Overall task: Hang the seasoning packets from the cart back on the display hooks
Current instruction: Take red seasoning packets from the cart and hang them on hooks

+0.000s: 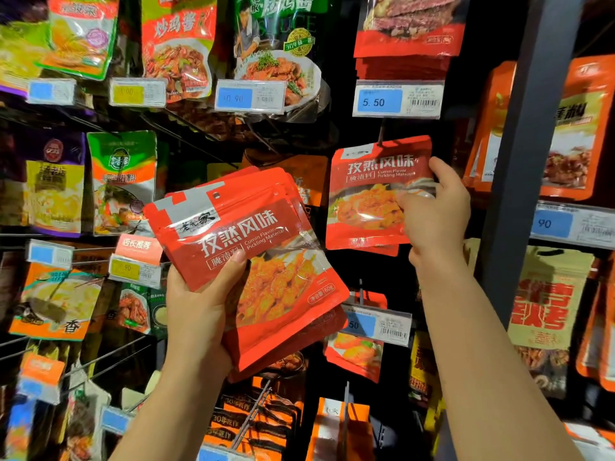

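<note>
Right hand (436, 211), mine, pinches one red cumin packet (369, 191) at its right edge, its top hole at the display hook (381, 134) below the 5.50 price tag (397, 99). Left of that hook, my left hand (199, 304) grips the remaining stack of packets (253, 261). Risk: releasing before the hole seats fully would drop the packet.

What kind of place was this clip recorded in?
Most likely a supermarket aisle: rows of sauce and seasoning packets hang on wire hooks, and price tags are clipped at their ends, one reading 5.50.
</note>
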### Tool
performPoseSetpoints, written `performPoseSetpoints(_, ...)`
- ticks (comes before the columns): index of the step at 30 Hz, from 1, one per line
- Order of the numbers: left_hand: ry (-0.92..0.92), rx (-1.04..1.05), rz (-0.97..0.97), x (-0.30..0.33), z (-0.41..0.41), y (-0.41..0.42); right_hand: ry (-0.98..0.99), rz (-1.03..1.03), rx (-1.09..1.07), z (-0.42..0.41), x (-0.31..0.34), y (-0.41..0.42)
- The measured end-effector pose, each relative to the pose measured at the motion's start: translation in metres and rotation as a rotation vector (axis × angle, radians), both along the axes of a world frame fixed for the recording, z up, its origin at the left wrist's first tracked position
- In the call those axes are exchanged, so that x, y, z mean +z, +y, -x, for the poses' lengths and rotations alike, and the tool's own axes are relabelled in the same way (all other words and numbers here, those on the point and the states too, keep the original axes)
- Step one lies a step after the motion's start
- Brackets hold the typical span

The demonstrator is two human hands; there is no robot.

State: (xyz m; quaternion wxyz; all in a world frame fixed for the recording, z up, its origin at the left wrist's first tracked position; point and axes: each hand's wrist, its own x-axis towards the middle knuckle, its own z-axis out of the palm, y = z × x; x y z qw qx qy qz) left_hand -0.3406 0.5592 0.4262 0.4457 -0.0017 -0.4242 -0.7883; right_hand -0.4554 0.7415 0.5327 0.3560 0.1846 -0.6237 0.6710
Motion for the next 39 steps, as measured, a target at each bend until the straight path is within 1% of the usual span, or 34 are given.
performPoseSetpoints(3, -0.007, -0.010, 0.012, -0.001, 0.001, -0.001, -0.065, -0.161, -0.161, 0.023, 0.000, -0.010)
performPoseSetpoints(7, -0.016, -0.059, 0.006, -0.003, 0.002, 0.001, -0.223, -0.407, -0.195, 0.038, -0.013, -0.017)
performPoseSetpoints(10, -0.013, -0.079, -0.005, -0.006, 0.004, 0.005, -0.200, -0.422, -0.190, 0.033, -0.023, -0.013)
performPoseSetpoints(12, 0.000, -0.085, -0.007, -0.007, 0.007, 0.007, -0.096, -0.387, -0.180, 0.016, -0.031, -0.010)
performPoseSetpoints(14, 0.006, -0.096, -0.016, -0.007, 0.011, 0.010, 0.033, -0.373, -0.102, -0.007, -0.041, -0.008)
performPoseSetpoints(15, 0.016, -0.104, -0.023, -0.007, 0.013, 0.012, 0.063, -0.372, -0.001, -0.020, -0.044, -0.007)
performPoseSetpoints(17, 0.040, -0.120, -0.036, -0.004, 0.017, 0.017, -0.004, -0.394, 0.279, -0.043, -0.052, -0.009)
performPoseSetpoints(18, 0.047, -0.123, -0.034, -0.003, 0.019, 0.020, -0.041, -0.430, 0.380, -0.050, -0.056, -0.011)
performPoseSetpoints(19, 0.056, -0.123, -0.031, -0.002, 0.021, 0.023, -0.049, -0.482, 0.408, -0.054, -0.061, -0.015)
performPoseSetpoints(21, 0.075, -0.127, -0.031, -0.002, 0.023, 0.028, -0.025, -0.510, 0.357, -0.052, -0.072, -0.021)
performPoseSetpoints(25, 0.093, -0.127, 0.003, -0.001, 0.023, 0.031, 0.000, -0.402, 0.315, -0.049, -0.076, -0.022)
performPoseSetpoints(28, 0.082, -0.087, 0.008, -0.004, 0.023, 0.026, 0.030, -0.317, 0.302, -0.050, -0.074, -0.024)
performPoseSetpoints(33, 0.046, -0.086, -0.105, -0.010, 0.027, 0.020, -0.003, -0.068, 0.318, -0.037, -0.072, -0.032)
performPoseSetpoints(37, 0.032, -0.046, -0.167, -0.012, 0.032, 0.015, -0.004, 0.170, 0.321, -0.030, -0.062, -0.017)
performPoseSetpoints(39, 0.031, -0.014, -0.185, -0.012, 0.035, 0.014, 0.016, 0.218, 0.305, -0.028, -0.055, -0.006)
